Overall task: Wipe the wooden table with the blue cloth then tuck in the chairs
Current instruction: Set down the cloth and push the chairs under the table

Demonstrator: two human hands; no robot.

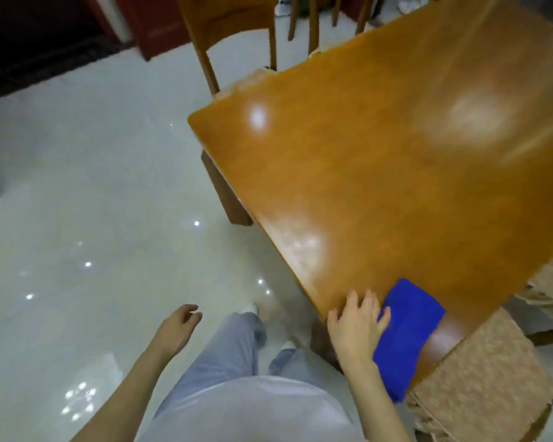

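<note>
While left hand [178, 327] hangs loosely curled, empty — right hand [358, 330], fingers [351, 303] spread, rests on blue cloth [409, 330], wooden table [364, 170].

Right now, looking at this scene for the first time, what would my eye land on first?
The bright blue cloth at the near corner of the glossy wooden table stands out most, with the right hand lying flat on its edge. The left hand hangs free over the pale floor, and a wooden chair stands at the table's far side.
</note>
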